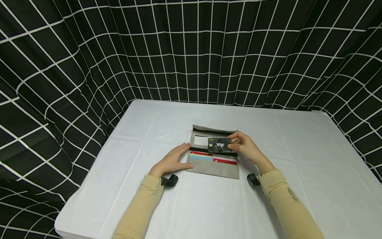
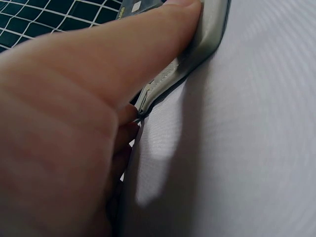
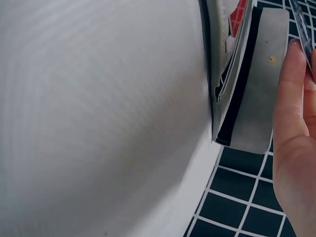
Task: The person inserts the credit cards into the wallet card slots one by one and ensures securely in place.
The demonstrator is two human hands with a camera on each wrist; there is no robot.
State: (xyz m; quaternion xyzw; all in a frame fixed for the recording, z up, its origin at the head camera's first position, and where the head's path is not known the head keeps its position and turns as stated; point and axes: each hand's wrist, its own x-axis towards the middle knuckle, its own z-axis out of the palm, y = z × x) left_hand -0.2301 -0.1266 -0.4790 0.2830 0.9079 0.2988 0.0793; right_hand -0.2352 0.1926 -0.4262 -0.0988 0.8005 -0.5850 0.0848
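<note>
A grey wallet (image 1: 212, 170) lies unfolded on the white table, its far flap raised a little. Two lower pockets hold a red and blue card (image 1: 201, 157) on the left and a red and white card (image 1: 225, 161) on the right. Over the upper half, my right hand (image 1: 246, 147) pinches a black card (image 1: 219, 145) marked "Vip" by its right end. My left hand (image 1: 173, 160) rests at the wallet's left edge, fingers extended, the thumb on its lower left corner. In the right wrist view the black card (image 3: 302, 34) shows edge-on between fingertips.
A white tablecloth (image 1: 149, 132) covers the table. Black curtains (image 1: 197, 53) with a white grid stand behind it and along both sides. Dark wrist devices (image 1: 170, 181) sit on both wrists, below the beige sleeves.
</note>
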